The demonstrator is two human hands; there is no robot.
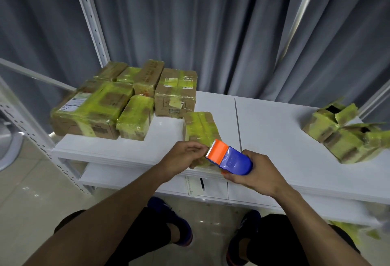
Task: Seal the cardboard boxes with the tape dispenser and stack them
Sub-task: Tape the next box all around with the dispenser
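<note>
A small cardboard box point(199, 127) wrapped in yellow-green tape lies near the front edge of the white table point(274, 130). My right hand point(253, 172) grips a blue and orange tape dispenser point(229, 158), whose orange cutter end sits at the box's near end. My left hand point(183, 155) is at the box's near left corner, with its fingertips pinching the tape by the cutter. The near end of the box is hidden behind my hands and the dispenser.
Several taped boxes point(126, 101) stand grouped at the table's back left. Two boxes with open flaps point(341, 132) lie at the right. Grey curtains and white shelf posts stand behind. A lower shelf and my feet show below.
</note>
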